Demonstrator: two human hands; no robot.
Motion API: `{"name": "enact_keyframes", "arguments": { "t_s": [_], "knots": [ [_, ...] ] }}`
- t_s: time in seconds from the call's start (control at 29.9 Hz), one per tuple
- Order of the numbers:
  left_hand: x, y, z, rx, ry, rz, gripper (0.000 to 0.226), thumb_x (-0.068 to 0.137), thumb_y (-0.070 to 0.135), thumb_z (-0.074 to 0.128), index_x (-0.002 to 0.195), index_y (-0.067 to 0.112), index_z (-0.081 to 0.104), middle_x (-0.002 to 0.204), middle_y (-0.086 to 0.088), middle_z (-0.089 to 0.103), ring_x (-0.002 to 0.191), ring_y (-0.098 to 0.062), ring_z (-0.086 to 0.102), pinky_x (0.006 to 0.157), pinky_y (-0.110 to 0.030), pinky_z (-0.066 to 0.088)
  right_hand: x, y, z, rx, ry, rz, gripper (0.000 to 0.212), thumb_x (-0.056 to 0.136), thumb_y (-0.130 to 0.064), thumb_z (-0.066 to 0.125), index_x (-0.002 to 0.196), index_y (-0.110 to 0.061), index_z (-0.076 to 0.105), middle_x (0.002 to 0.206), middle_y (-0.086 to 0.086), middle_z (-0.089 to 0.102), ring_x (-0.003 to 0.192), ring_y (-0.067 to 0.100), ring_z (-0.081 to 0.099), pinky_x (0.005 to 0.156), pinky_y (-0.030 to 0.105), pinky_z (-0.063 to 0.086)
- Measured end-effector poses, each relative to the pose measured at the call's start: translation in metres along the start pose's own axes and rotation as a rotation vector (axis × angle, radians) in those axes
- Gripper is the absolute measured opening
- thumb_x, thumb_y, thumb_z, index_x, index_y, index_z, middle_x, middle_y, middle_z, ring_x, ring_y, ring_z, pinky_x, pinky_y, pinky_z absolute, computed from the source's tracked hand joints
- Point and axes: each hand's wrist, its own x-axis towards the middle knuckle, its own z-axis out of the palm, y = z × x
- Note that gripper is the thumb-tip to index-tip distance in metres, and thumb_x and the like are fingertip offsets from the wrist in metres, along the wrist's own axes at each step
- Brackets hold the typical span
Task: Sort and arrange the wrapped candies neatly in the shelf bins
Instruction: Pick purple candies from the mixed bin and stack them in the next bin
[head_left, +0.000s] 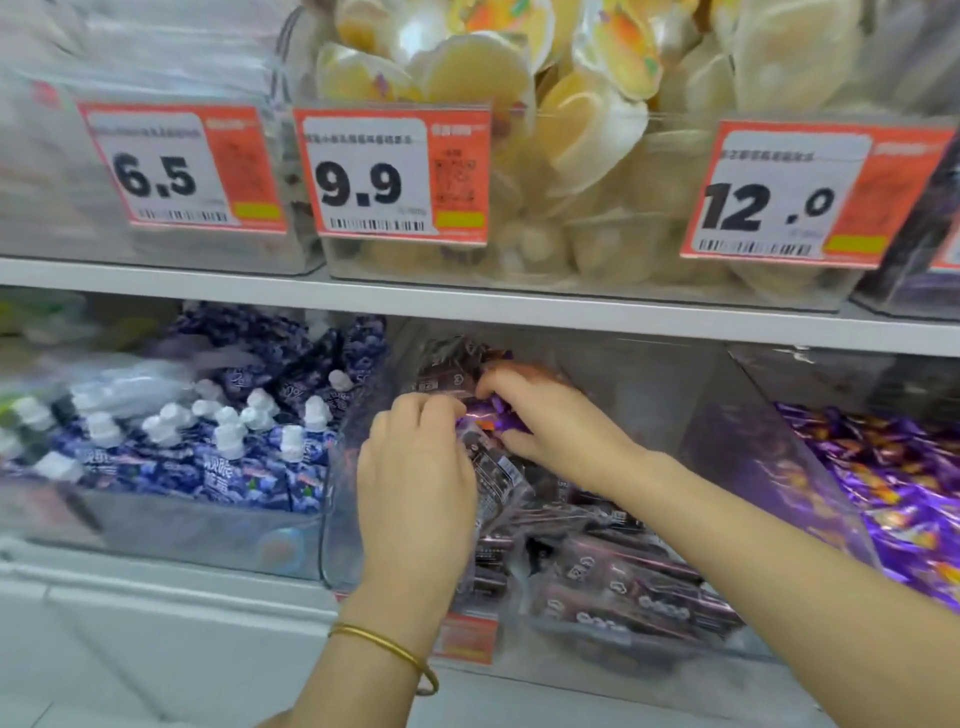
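At frame centre, the right hand (550, 415) pinches a purple candy (501, 422) and the left hand (415, 467) grips a brown packet (498, 473). The purple pile (909, 478) lies further right, nearer the right hand.

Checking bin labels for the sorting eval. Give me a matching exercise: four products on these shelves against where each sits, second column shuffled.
Things:
1. blue spouted pouches
2. dark-wrapped candies
3. purple-wrapped candies
4. jelly cups

Places:
a. upper-shelf bin behind the 9.9 price tag
b. heaped in the far-right lower bin
c. left lower bin
d. middle lower bin, where the left hand and right hand reach in

Pairs: 1-c, 2-d, 3-b, 4-a
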Motion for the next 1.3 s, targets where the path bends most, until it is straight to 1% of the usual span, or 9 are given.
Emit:
{"name": "enact_keyframes", "arguments": {
  "t_s": [0.2, 0.33, 0.43, 0.53, 0.64, 0.74, 0.84, 1.17, 1.3],
  "knots": [
    [0.0, -0.002, -0.002, -0.035, 0.011, 0.001, 0.031, 0.079, 0.002, 0.063, 0.107, 0.013, 0.061, 0.107, -0.009, 0.059, 0.095, -0.032, 0.054, 0.078, -0.045, 0.044, -0.023, 0.012, -0.021, 0.366, 0.289, 0.269, 0.016, 0.083, -0.005, 0.065, 0.095, -0.015, 0.06, 0.094, 0.002, 0.062, 0.079, 0.011, 0.058, 0.072, 0.014, 0.042],
    [0.004, 0.007, -0.007, -0.266, 0.1, 0.044, 0.029, 0.084, 0.009, 0.062, 0.112, 0.012, 0.059, 0.105, -0.004, 0.057, 0.095, -0.023, 0.055, 0.084, -0.036, 0.045, -0.042, -0.001, -0.037, 1.184, 0.369, 0.528, 0.015, 0.088, 0.001, 0.056, 0.094, -0.013, 0.054, 0.092, 0.007, 0.057, 0.064, 0.015, 0.066, 0.063, 0.029, 0.059],
    [0.005, 0.025, -0.013, -0.691, -0.108, -0.076, 0.021, 0.088, 0.026, 0.06, 0.103, 0.037, 0.052, 0.098, 0.019, 0.058, 0.091, 0.002, 0.059, 0.078, -0.013, 0.046, -0.05, -0.016, -0.041, 1.452, 0.224, 0.506, 0.017, 0.081, -0.006, 0.06, 0.096, -0.008, 0.053, 0.085, 0.01, 0.06, 0.064, 0.017, 0.065, 0.061, 0.033, 0.059],
    [0.005, 0.025, -0.009, -0.89, -0.296, -0.148, 0.01, 0.088, 0.035, 0.058, 0.097, 0.038, 0.059, 0.092, 0.015, 0.066, 0.09, -0.003, 0.064, 0.082, -0.025, 0.051, -0.048, -0.026, -0.039, 1.491, 0.094, 0.462, 0.023, 0.079, -0.013, 0.062, 0.1, -0.01, 0.055, 0.084, 0.006, 0.065, 0.071, 0.017, 0.064, 0.072, 0.04, 0.057],
    [0.006, 0.021, -0.012, -1.11, -0.351, -0.238, 0.016, 0.094, 0.013, 0.052, 0.098, 0.024, 0.062, 0.092, 0.003, 0.07, 0.085, -0.013, 0.068, 0.072, -0.03, 0.058, -0.045, -0.025, -0.036, 1.582, 0.069, 0.5, 0.026, 0.078, -0.015, 0.062, 0.102, -0.011, 0.055, 0.095, 0.01, 0.066, 0.08, 0.021, 0.064, 0.081, 0.046, 0.054],
    [0.007, 0.016, -0.016, -1.28, -0.37, -0.36, 0.016, 0.096, 0.009, 0.046, 0.103, 0.009, 0.06, 0.102, -0.011, 0.071, 0.092, -0.02, 0.069, 0.078, -0.032, 0.058, -0.043, -0.025, -0.034, 1.696, 0.156, 0.579, 0.021, 0.084, -0.023, 0.06, 0.097, -0.008, 0.052, 0.096, 0.014, 0.066, 0.082, 0.027, 0.066, 0.073, 0.042, 0.059],
    [0.01, 0.009, -0.016, -1.429, -0.311, -0.472, 0.022, 0.098, 0.012, 0.043, 0.111, -0.001, 0.055, 0.106, -0.019, 0.068, 0.091, -0.027, 0.07, 0.073, -0.032, 0.058, -0.044, -0.02, -0.031, 1.564, 0.378, 0.635, 0.015, 0.086, -0.002, 0.055, 0.096, -0.01, 0.049, 0.086, 0.013, 0.062, 0.066, 0.018, 0.065, 0.057, 0.028, 0.056],
    [0.007, 0.017, -0.015, -1.465, -0.398, -0.462, 0.028, 0.091, 0.016, 0.053, 0.113, 0.0, 0.049, 0.109, -0.021, 0.066, 0.096, -0.026, 0.068, 0.079, -0.034, 0.058, -0.043, -0.038, -0.023, 1.411, 0.33, 0.475, 0.042, 0.061, 0.0, 0.074, 0.1, -0.01, 0.063, 0.086, 0.004, 0.07, 0.076, 0.014, 0.065, 0.065, 0.023, 0.053],
    [0.014, 0.004, -0.018, -1.429, -0.163, -0.468, 0.038, 0.085, 0.006, 0.064, 0.117, -0.002, 0.047, 0.113, -0.02, 0.064, 0.092, -0.023, 0.068, 0.077, -0.035, 0.057, -0.027, -0.031, -0.027, 1.444, 0.285, 0.513, 0.037, 0.076, 0.014, 0.062, 0.107, -0.006, 0.061, 0.094, 0.009, 0.063, 0.077, 0.017, 0.064, 0.066, 0.025, 0.057]
  ]
}}
